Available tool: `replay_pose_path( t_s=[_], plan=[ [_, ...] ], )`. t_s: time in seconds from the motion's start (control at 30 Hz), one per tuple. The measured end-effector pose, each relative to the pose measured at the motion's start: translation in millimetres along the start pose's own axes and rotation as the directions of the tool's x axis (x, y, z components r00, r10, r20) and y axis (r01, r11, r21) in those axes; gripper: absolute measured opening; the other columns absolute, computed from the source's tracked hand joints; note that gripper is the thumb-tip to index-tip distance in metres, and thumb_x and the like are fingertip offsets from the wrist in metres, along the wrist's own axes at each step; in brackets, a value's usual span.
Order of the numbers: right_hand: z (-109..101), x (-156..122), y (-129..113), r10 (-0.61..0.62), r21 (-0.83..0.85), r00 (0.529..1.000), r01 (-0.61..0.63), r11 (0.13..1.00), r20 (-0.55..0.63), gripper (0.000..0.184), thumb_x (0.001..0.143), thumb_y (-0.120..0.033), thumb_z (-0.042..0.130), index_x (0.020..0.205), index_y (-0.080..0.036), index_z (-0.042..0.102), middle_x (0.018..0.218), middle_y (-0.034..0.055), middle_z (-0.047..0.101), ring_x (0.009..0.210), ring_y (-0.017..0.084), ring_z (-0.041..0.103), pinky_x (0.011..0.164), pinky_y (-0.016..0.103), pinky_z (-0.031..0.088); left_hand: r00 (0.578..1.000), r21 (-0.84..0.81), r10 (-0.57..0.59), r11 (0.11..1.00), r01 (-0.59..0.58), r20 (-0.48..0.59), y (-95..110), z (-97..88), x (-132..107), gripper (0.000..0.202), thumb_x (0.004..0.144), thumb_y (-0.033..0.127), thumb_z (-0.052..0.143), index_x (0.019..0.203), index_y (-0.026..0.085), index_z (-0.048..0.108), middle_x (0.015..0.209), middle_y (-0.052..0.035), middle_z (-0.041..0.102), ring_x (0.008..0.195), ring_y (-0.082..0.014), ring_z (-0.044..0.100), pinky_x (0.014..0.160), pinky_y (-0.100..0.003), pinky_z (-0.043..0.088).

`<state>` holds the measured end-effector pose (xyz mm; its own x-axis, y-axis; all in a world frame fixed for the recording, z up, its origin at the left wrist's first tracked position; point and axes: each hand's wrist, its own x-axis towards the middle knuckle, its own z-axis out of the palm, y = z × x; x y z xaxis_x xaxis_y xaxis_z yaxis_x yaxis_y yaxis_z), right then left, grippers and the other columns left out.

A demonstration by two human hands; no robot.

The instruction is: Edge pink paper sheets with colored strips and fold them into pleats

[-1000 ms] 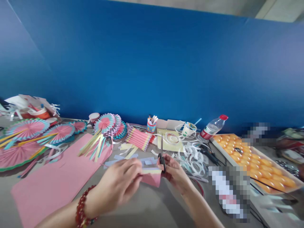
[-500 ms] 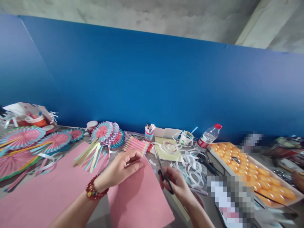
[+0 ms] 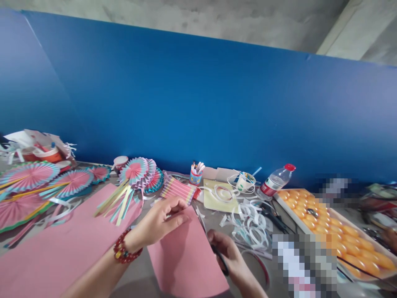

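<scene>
My left hand (image 3: 159, 221), with a red bead bracelet (image 3: 124, 248) at the wrist, pinches the top of a sheet of pink paper (image 3: 187, 265). The thumb lies over the paper's face; the other fingertips are partly hidden. On the paper's right side, my right hand (image 3: 231, 248) grips a pair of black-handled scissors (image 3: 221, 260). Their blades run up along the sheet's right edge, and I cannot tell whether they touch it. A larger pink sheet (image 3: 71, 231) lies flat to the left, partly under my left forearm.
Pleated paper fans (image 3: 133, 171) with streamers lie at left. Behind my hands are a striped paper stack (image 3: 178, 188), a pen cup (image 3: 196, 176) and curled white strips (image 3: 252, 221). A bottle (image 3: 276, 182) and a tray of orange domes (image 3: 344, 236) stand at right. A blue panel (image 3: 186, 91) borders the back.
My right hand has lowered the scissors, their blades now closer to the pink sheet's right edge. My left hand keeps its hold on the sheet, whose lower part has swung slightly right.
</scene>
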<state>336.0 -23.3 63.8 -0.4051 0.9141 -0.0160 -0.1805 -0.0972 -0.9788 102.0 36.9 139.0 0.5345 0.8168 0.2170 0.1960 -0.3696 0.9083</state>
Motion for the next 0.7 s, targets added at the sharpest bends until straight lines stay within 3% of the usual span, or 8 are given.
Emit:
replay_pose_path(
  t_s=[0.23,0.7],
  plan=[
    [2.2,-0.9,-1.7,0.019,0.012,1.0,-0.019,1.0,0.006,0.064,0.06,-0.073,0.075,0.075,-0.018,0.046,0.065,-0.0033,0.044,0.056,0.007,0.031,0.05,0.018,0.023,1.0,0.054,0.011,0.998,-0.012,0.023,0.3,1.2,0.4,0.02,0.093,0.038,0.055,0.092,0.017,0.058,0.084,-0.0013,0.061,0.075,-0.0129,0.053,0.066,-0.022,0.04],
    [2.2,-2.3,1.2,0.04,0.048,0.999,-0.039,0.998,-0.023,0.063,0.057,-0.069,0.08,0.075,-0.019,0.046,0.063,-0.0047,0.043,0.055,0.006,0.029,0.051,0.018,0.022,1.0,0.1,0.023,0.995,-0.025,0.015,-2.2,1.4,-0.9,0.02,0.091,0.031,0.058,0.107,0.021,0.062,0.102,-0.0031,0.068,0.09,-0.0161,0.061,0.078,-0.024,0.047]
  ],
)
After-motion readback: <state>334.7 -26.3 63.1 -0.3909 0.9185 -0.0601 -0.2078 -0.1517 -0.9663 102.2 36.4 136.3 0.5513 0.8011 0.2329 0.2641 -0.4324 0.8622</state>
